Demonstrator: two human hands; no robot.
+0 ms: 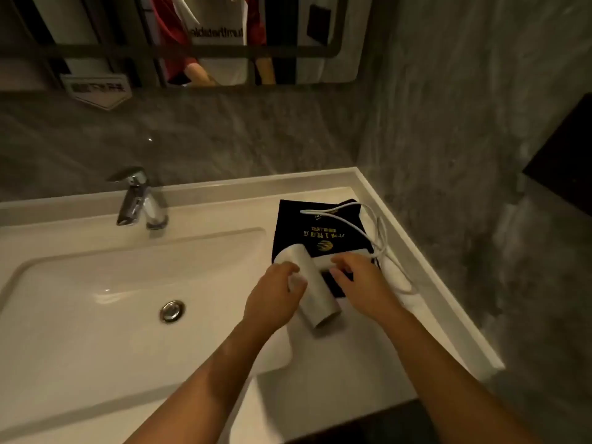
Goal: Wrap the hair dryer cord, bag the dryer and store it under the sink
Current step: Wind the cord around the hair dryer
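From my head camera, the white hair dryer (315, 290) lies on the desk (358, 357) at about 3 o'clock from the sink basin (96, 299), partly on the black bag (315, 225). My left hand (274, 298) curls around the barrel; my right hand (358, 280) closes on the handle. The cord (378, 232) trails loose toward 1 o'clock, unwrapped. The dryer looks light, rigid and smooth, so I'd grip the handle; the cord seems limp, the bag soft.

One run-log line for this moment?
stage: cord unwrapped | left hand: on dryer barrel | right hand: at handle | cord: loose on counter | bag: flat under dryer
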